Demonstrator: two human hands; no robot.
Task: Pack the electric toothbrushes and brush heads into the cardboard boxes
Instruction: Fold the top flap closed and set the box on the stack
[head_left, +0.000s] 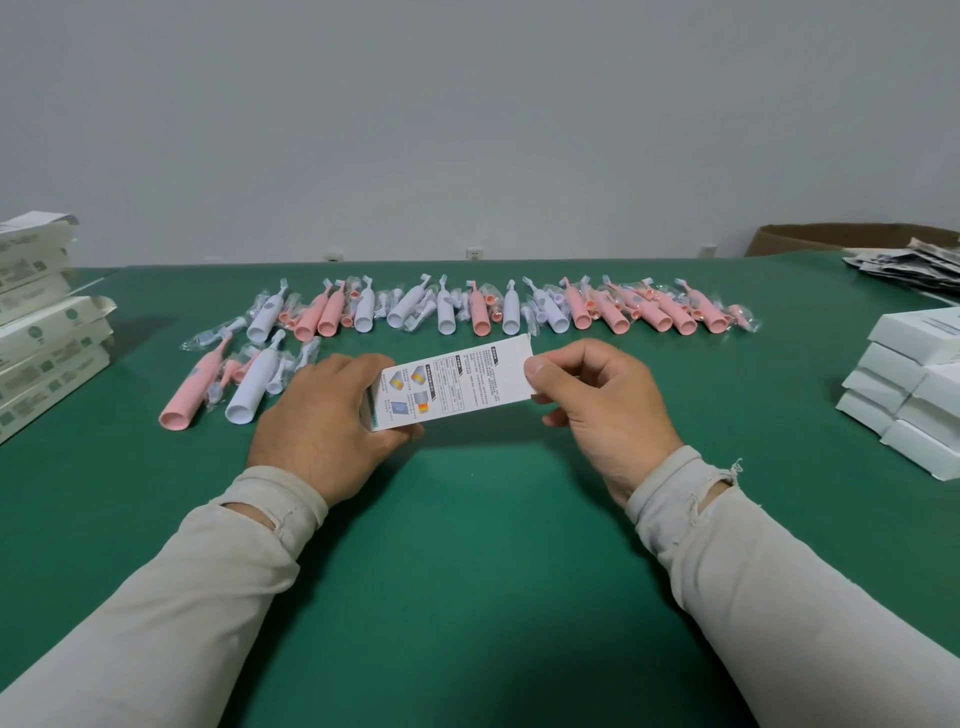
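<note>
A white printed cardboard box (457, 382) hangs above the green table (467, 545), held at both ends. My left hand (322, 421) grips its left end, fingers curled round it. My right hand (597, 400) pinches its right end between thumb and fingers. Beyond the box lies a long row of pink and white electric toothbrushes (498, 312) mixed with bagged brush heads. Closer at the left lie a pink toothbrush (195, 387) and a white toothbrush (254, 387) with more bagged heads beside them.
A stack of printed boxes (41, 322) stands at the left table edge. White boxes (914, 379) are stacked at the right. At the far right back lie folded leaflets (914, 267) and a brown carton (831, 236). A grey wall stands behind.
</note>
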